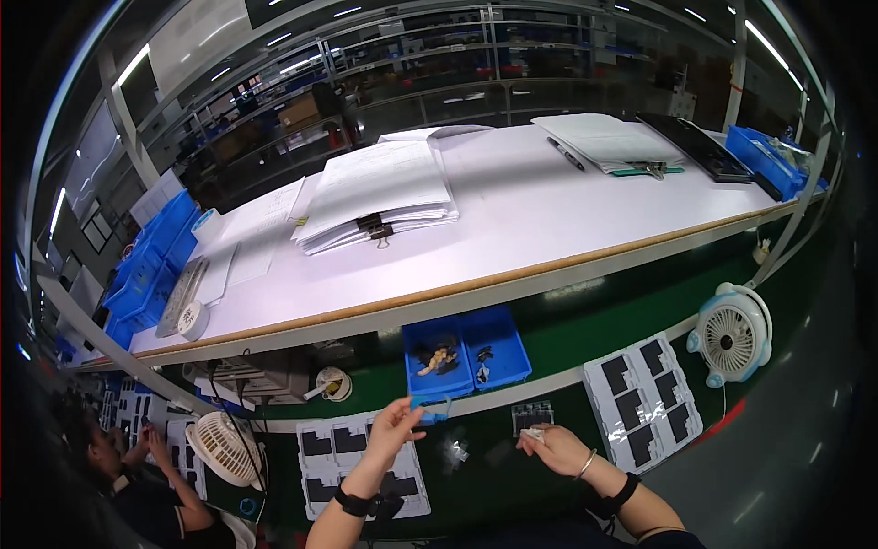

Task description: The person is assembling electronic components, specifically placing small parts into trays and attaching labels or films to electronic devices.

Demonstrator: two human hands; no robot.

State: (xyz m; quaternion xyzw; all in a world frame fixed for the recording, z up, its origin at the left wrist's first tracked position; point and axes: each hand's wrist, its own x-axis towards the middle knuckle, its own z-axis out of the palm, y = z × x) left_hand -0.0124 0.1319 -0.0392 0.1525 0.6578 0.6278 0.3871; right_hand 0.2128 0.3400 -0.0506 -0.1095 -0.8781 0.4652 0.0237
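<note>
Factory workroom w/ racks behind; below a white shelf [512, 220] bearing paper stacks [380, 188], a green tabletop [498, 489] runs across. Near the tabletop's ctr, the person's L hand [393, 430] has thumb and fingertips pinched together on a small blue item [432, 414], too blurred to identify for sure. R hand [560, 450], apart from it, has fingers closed on a small pale piece [533, 435]. Btwn them lie clear plastic scraps [455, 451]; a clear tray w/ dark contents [532, 412] sits just beyond R fingertips.

Handling, as a judgement: a light pinch by the edges suits pcs this small; wrists held up should avoid dragging the scraps. L forearm overlaps the L white tray [334, 465], so elbow room is tight there. Widest gap: btwn R hand and the R white tray [646, 389], toward the tabletop's right end. Blue bins [448, 388] stand toward its far edge, near the shelf's front edge: a knock risk for high reaches.
</note>
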